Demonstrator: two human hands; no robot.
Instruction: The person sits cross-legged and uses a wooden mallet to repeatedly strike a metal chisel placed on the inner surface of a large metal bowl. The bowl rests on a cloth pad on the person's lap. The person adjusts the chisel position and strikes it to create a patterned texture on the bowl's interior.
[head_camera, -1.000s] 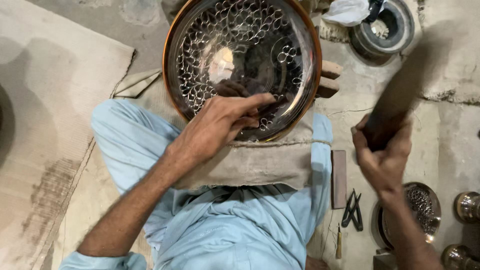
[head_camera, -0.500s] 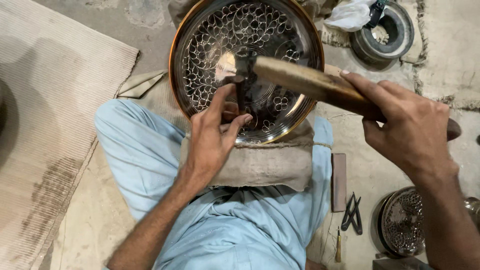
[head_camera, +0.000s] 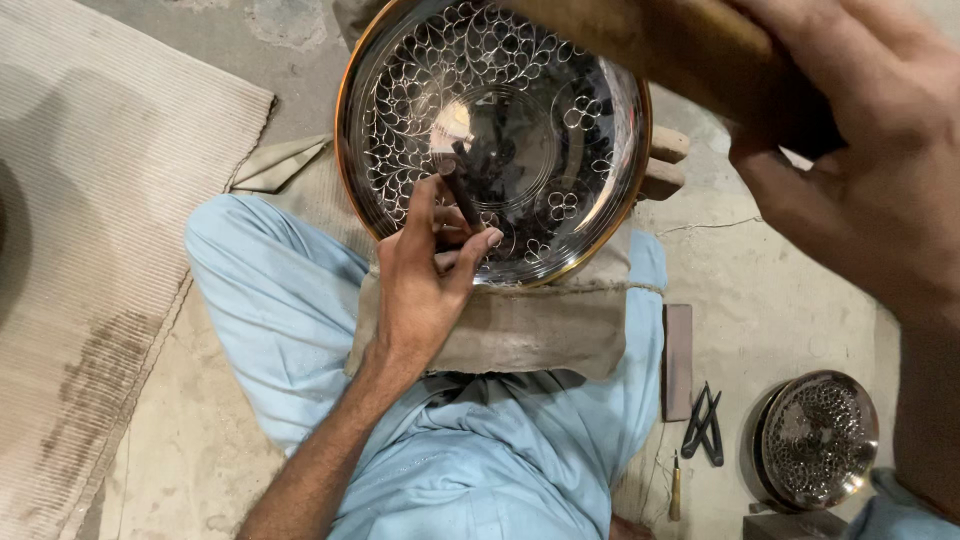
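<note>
A large round metal plate (head_camera: 560, 110) with a copper rim and engraved flower patterns rests on a beige cloth pad (head_camera: 530, 330) over my lap. My left hand (head_camera: 425, 285) lies on the plate's near edge and holds a short dark chisel (head_camera: 460, 190) upright against the engraved surface. My right hand (head_camera: 860, 170) is raised close to the camera at the upper right, gripping the wooden handle of a hammer (head_camera: 660, 45) that crosses above the plate's far rim.
A ribbed woven mat (head_camera: 90, 250) covers the floor on the left. On the right lie a flat sharpening stone (head_camera: 678, 360), black dividers (head_camera: 705, 425), a small awl (head_camera: 676, 487) and a smaller engraved metal dish (head_camera: 818, 440). A wooden block (head_camera: 662, 165) props the plate.
My right hand swung the hammer from the right side over the plate, then lifted it toward the camera. My left hand slid back to the near rim, setting the chisel upright.
</note>
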